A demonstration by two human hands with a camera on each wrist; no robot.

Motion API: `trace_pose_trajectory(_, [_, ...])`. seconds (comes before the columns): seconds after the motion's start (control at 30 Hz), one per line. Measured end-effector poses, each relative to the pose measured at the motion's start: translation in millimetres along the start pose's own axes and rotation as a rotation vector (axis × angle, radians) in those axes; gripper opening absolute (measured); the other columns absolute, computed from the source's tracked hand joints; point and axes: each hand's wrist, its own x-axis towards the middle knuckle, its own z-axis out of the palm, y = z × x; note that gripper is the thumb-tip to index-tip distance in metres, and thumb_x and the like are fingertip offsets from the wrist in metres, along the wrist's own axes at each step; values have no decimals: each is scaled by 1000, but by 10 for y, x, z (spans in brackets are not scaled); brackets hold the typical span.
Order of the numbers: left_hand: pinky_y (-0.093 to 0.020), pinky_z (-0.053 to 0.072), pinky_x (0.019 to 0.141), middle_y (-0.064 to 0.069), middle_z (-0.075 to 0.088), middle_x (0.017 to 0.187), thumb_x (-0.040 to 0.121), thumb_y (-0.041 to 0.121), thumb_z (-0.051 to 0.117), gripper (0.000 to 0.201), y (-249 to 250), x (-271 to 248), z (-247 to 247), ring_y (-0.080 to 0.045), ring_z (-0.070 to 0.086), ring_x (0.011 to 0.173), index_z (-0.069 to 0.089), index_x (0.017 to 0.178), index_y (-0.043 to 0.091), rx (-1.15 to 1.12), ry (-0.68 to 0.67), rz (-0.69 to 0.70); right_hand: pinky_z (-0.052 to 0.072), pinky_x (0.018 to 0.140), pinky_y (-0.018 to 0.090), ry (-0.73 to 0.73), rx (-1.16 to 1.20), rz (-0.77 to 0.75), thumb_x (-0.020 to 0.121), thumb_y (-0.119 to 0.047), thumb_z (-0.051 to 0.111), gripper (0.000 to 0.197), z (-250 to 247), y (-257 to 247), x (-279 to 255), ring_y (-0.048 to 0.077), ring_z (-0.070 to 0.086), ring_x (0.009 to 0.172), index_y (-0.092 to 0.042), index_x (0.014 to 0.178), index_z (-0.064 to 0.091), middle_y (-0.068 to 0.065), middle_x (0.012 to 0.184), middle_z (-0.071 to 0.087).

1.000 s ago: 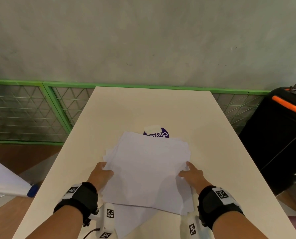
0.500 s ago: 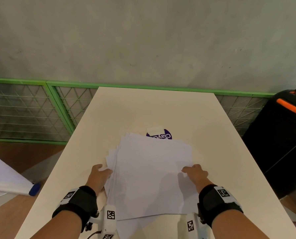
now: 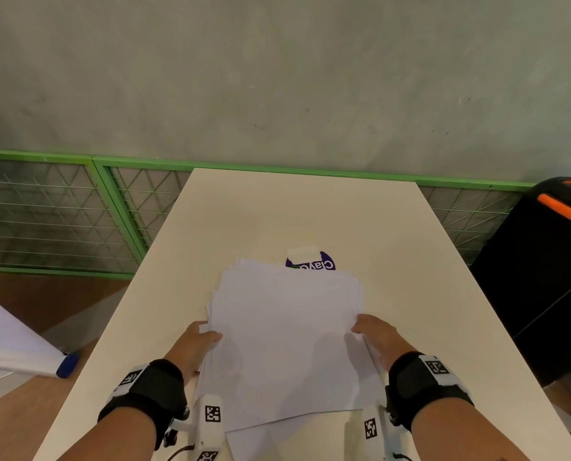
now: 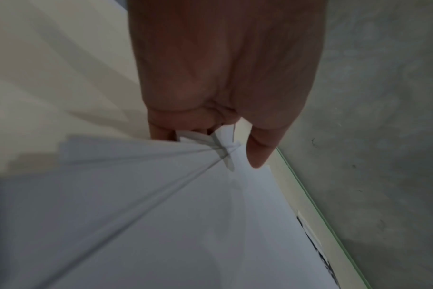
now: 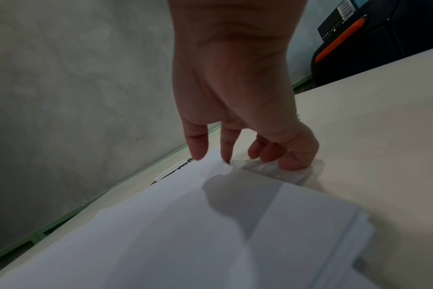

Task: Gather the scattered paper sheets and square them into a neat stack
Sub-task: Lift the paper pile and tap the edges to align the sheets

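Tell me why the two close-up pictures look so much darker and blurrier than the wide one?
Head view: evenly lit and sharp, straight lines bowed by the wide lens. Left wrist view: the left hand shades the paper sheets, soft with blur. Right wrist view: the right hand casts a dark shadow on the sheets.

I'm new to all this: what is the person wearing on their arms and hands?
Both hands, left hand and right hand, are bare. Each wrist carries a black strap with a white block printed with black-and-white square code markers; a thin dark cable trails from the left one.
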Motion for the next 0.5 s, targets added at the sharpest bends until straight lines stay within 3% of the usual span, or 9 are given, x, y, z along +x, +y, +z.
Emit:
trace_pose_trajectory(0.03, [-40, 49, 83, -15, 58, 119, 88, 15, 55, 39, 7, 1, -5, -32, 57, 107, 43, 125, 16, 16, -15, 12, 22, 113, 35, 4, -33, 7, 86, -20, 55, 54, 18, -13, 0, 27, 25, 140, -18, 139, 41, 6, 150, 34])
trace_pose_trajectory(0.1, [-42, 50, 86, -15, 58, 120, 88, 14, 56, 46, 20, 9, -24, -33, 58, 106, 39, 131, 16, 66, -45, 21, 20, 113, 34, 6, -64, 17, 85, -22, 56, 56, 45, -32, 14, 27, 21, 141, -21, 139, 42, 6, 153, 30])
trace_pose_trajectory(0.2, [-40, 50, 86, -12, 55, 122, 87, 14, 58, 57, 15, 41, -51, -32, 57, 109, 30, 137, 18, 91, -63, 33, 25, 111, 37, -8, -64, 45, 81, -22, 59, 60, 57, -30, 21, 30, 25, 139, -26, 139, 43, 9, 153, 24])
trace_pose_trajectory(0.3, [-42, 50, 83, -18, 56, 122, 85, 11, 61, 60, -34, 100, -58, -36, 58, 105, 29, 134, 21, 21, -24, 20, 28, 109, 41, 40, -27, 67, 81, -21, 60, 66, 55, -35, -1, 35, 30, 136, -24, 143, 35, 13, 152, 17])
trace_pose_trajectory(0.4, [-36, 49, 75, -23, 61, 110, 73, 9, 65, 47, -54, 156, -25, -34, 59, 85, 50, 116, -3, 19, 105, 49, 36, 105, 44, 147, -4, 130, 82, -22, 59, 69, 80, -55, -17, 39, 36, 128, -14, 143, 29, 17, 146, 20])
trace_pose_trajectory(0.5, [-36, 41, 87, -23, 56, 111, 69, 14, 65, 53, -6, 177, 33, -35, 55, 99, 52, 113, -10, 107, 163, 3, 43, 96, 42, 195, -30, 160, 79, -23, 60, 61, 122, -73, -22, 37, 47, 116, -5, 133, 38, 19, 136, 36])
